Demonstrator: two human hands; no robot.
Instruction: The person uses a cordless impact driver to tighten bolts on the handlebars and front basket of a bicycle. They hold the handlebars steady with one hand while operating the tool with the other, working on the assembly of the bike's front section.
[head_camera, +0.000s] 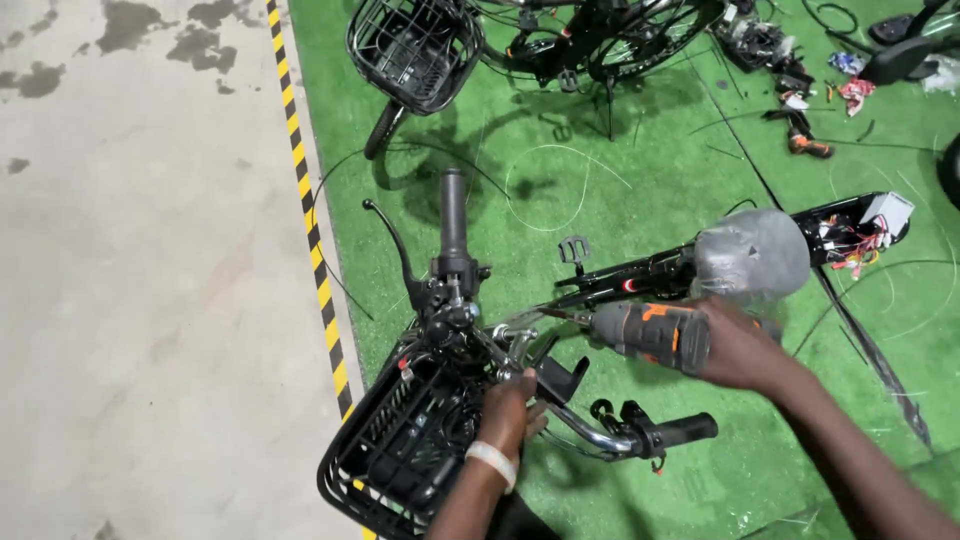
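A black bicycle stands below me, its handlebar (452, 230) running from a far grip to a near grip (685, 430). My left hand (510, 405), with a pale band at the wrist, rests on the handlebar stem beside the black front basket (385, 455). My right hand (735, 345) grips a grey and orange cordless drill (645, 330). The drill's bit (558, 315) points left at the stem clamp. Behind the drill, the saddle (750, 252) is wrapped in clear plastic.
Green artificial turf (620, 180) lies under the bicycle, edged by a yellow and black striped line (305, 190) next to stained concrete (140, 280). A second bicycle with a basket (415, 50) stands at the top. Loose cables, tools and a wired part (860, 230) lie to the right.
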